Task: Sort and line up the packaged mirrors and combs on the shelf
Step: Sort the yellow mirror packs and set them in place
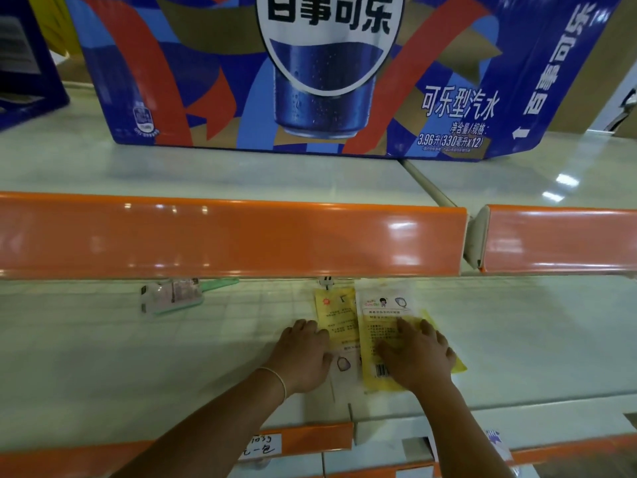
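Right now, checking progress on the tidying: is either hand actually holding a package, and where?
Neither grips. The right hand presses flat on the yellow printed package; the left hand rests at the neighbouring yellow package's left edge.

Dim overhead light, glare streaks on the orange rail, edges warped.

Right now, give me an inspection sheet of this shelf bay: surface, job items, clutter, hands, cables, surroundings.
Surface: pale lower shelf, glossy, under an orange rail.
Job's things: yellow packets overlapping mid-shelf, printed backs up; green-handled packaged item lies apart at back left, tilted.
Clutter: handwritten price tag on the front edge.
Grippers: left hand flat beside the left packet's edge; right hand spread flat on the right packet.
Cables: nothing seen.
Surroundings: blue cola carton on the upper shelf; cardboard box at its right.
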